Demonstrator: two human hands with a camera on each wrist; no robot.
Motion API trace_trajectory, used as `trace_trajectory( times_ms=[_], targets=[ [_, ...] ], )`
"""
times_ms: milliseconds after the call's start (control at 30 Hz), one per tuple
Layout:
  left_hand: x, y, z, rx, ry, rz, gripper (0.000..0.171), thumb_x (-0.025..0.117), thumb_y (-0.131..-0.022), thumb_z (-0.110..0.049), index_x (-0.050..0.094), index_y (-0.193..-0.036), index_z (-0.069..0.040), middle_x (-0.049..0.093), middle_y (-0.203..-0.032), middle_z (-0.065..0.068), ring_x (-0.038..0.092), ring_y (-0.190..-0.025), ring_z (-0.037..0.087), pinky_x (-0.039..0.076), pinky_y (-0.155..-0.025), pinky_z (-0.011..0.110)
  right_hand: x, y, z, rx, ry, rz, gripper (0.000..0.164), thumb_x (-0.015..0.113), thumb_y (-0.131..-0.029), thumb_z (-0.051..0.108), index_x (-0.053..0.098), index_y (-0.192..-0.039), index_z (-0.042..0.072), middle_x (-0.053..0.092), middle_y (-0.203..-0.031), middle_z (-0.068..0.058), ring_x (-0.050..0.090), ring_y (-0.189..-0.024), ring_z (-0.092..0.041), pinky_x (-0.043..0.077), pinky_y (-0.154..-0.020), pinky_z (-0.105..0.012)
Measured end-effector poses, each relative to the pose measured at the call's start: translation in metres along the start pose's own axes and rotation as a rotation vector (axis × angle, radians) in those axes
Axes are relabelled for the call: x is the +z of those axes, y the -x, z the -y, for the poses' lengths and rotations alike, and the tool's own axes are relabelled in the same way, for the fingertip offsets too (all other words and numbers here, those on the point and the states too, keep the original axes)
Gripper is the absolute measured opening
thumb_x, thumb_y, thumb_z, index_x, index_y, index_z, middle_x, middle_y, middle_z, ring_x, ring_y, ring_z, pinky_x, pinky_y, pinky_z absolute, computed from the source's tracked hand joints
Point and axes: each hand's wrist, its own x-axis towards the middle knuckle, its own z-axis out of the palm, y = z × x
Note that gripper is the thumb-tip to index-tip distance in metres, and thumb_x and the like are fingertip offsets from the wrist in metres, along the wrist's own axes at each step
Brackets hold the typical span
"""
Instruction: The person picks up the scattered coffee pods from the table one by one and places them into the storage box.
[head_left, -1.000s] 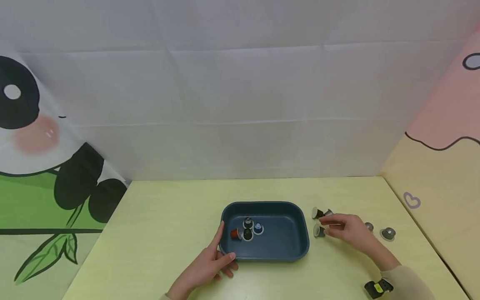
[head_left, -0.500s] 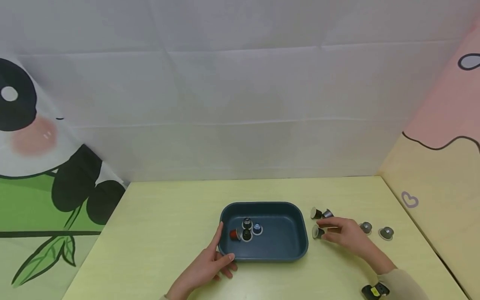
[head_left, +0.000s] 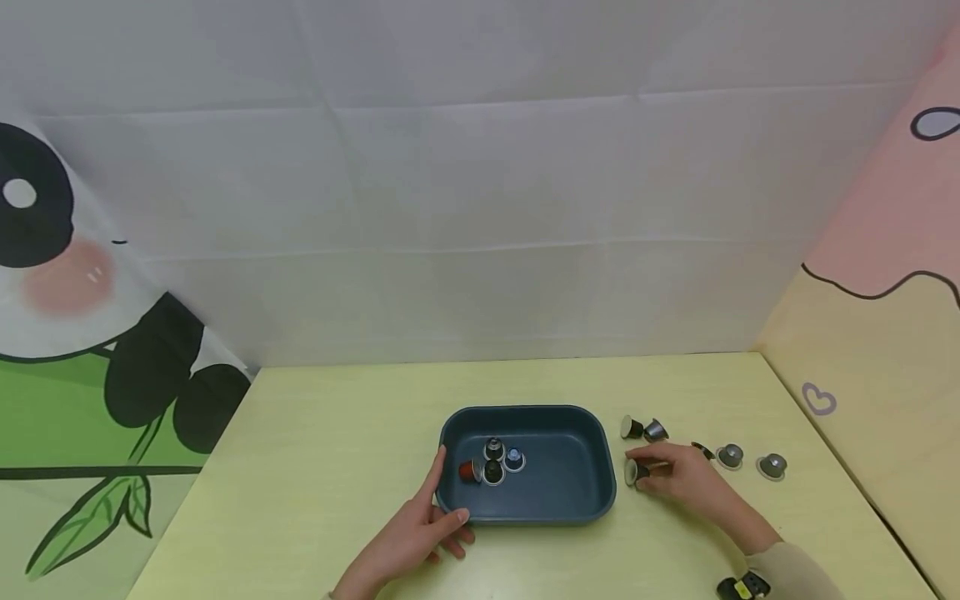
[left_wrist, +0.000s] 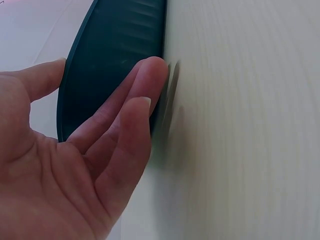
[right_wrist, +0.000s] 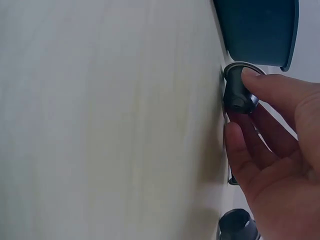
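Note:
My left hand (head_left: 408, 533) holds the near-left corner of a dark blue tray (head_left: 566, 475). Its index finger lies along the side, and its thumb touches the rim (left_wrist: 61, 100) in the left wrist view. Just right of the tray, my right hand (head_left: 692, 479) pinches a dark coffee capsule (right_wrist: 236, 92) between thumb and fingers; the capsule lies on its side, close over the table. Inside the tray, at the left, a red capsule (head_left: 468, 471) lies tipped beside a blue one (head_left: 514, 457) and two dark ones (head_left: 493, 472).
Behind my right hand lie a black capsule (head_left: 632, 427) and a grey one (head_left: 656, 430). Further right stand two grey capsules, one (head_left: 730, 455) nearer and one (head_left: 772, 466) near the table's right side. A dark capsule (head_left: 702, 450) shows partly behind the hand.
My right hand has moved slightly left and its fingers have closed on the dark capsule beside the tray. The left hand keeps its place at the tray's corner.

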Motion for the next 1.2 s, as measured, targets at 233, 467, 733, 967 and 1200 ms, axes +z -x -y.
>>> trace_trajectory(
  times_ms=[233,467,733,967,1200],
  targets=[
    [0.000,0.000,0.000,0.003,0.008,0.001,0.096,0.063,-0.100,-0.031,-0.012,-0.159,-0.032,0.074,-0.087,0.011,0.072,-0.074,0.031,0.049,-0.055,0.038,0.001,0.001,-0.001,-0.010,-0.005,-0.002,0.038,0.083,-0.080,0.009,0.072,-0.116,0.002,0.071,-0.112,-0.014,0.069,-0.097,-0.018,0.056,-0.077,-0.032],
    [0.000,0.001,0.001,-0.003,0.010,0.001,0.096,0.063,-0.100,-0.032,-0.012,-0.159,-0.033,0.074,-0.087,0.011,0.072,-0.074,0.029,0.049,-0.055,0.038,0.002,0.002,-0.002,0.002,-0.017,0.003,0.037,0.083,-0.081,0.009,0.072,-0.116,0.002,0.070,-0.112,-0.015,0.070,-0.096,-0.017,0.056,-0.077,-0.030],
    [0.001,0.002,0.001,0.003,0.005,0.001,0.095,0.063,-0.100,-0.031,-0.012,-0.159,-0.032,0.074,-0.087,0.011,0.072,-0.074,0.030,0.049,-0.055,0.039,0.001,0.004,-0.004,0.008,-0.017,-0.004,0.037,0.082,-0.081,0.009,0.071,-0.116,0.001,0.070,-0.113,-0.016,0.070,-0.095,-0.016,0.056,-0.076,-0.029],
    [0.001,0.002,-0.001,-0.003,0.010,0.002,0.096,0.063,-0.100,-0.032,-0.013,-0.159,-0.032,0.074,-0.088,0.011,0.072,-0.074,0.029,0.049,-0.055,0.038,-0.005,0.005,0.002,0.069,0.001,-0.021,0.039,0.083,-0.082,0.014,0.072,-0.118,0.004,0.070,-0.114,-0.016,0.072,-0.090,-0.019,0.055,-0.075,-0.027],
    [0.001,0.002,-0.001,-0.001,0.004,-0.002,0.096,0.063,-0.100,-0.032,-0.013,-0.159,-0.032,0.074,-0.087,0.011,0.072,-0.074,0.029,0.049,-0.055,0.037,-0.012,0.005,0.005,0.076,-0.078,-0.037,0.040,0.081,-0.083,0.010,0.070,-0.120,0.000,0.066,-0.119,-0.024,0.073,-0.089,-0.019,0.056,-0.073,-0.027]
  ],
)
